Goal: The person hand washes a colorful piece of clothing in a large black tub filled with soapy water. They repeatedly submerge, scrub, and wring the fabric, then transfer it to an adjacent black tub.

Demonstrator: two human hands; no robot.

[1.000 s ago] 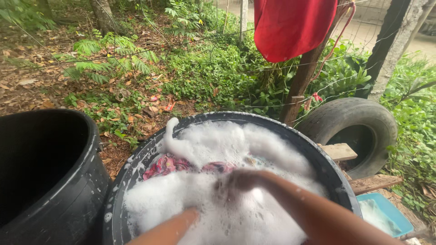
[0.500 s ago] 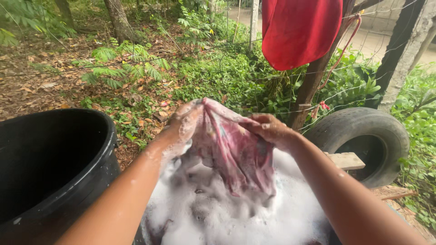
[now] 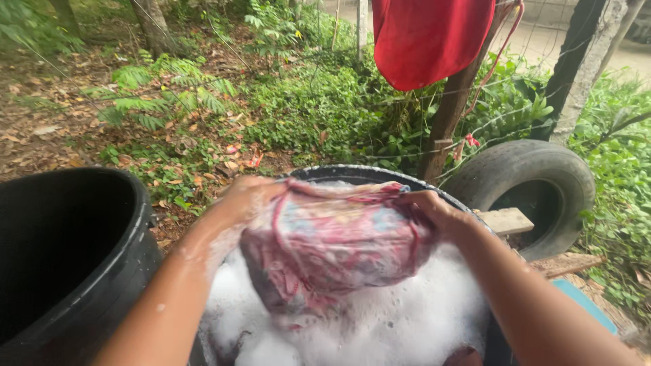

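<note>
From where I watch, the washing looks to be in the middle of its work. My left hand (image 3: 247,196) and my right hand (image 3: 434,213) are each closed on an end of the wet pink patterned cloth (image 3: 332,247), stretching it between them just above the white soap foam (image 3: 407,318) that fills the round black plastic wash tub (image 3: 369,173). The cloth is soaked and lathered, so I judge the soaping done or nearly so; rinsing and hanging appear not yet done. A dark reddish scrap (image 3: 464,354) shows at the foam's lower edge, perhaps another piece waiting, though I cannot tell.

The cloth is thin and limp, bunched into soft folds, with pale blue and yellow patches in its print and a darker band sagging below. The foam is thick, fine-bubbled and clings up my left forearm. Beside the tub on the left stands a second large black tub (image 3: 74,257), smooth-walled, its inside dark. Behind, a red cloth (image 3: 430,41) hangs by a rough wooden post (image 3: 447,122), and a worn rubber tyre (image 3: 525,183) stands upright on leaf-strewn ground.
</note>
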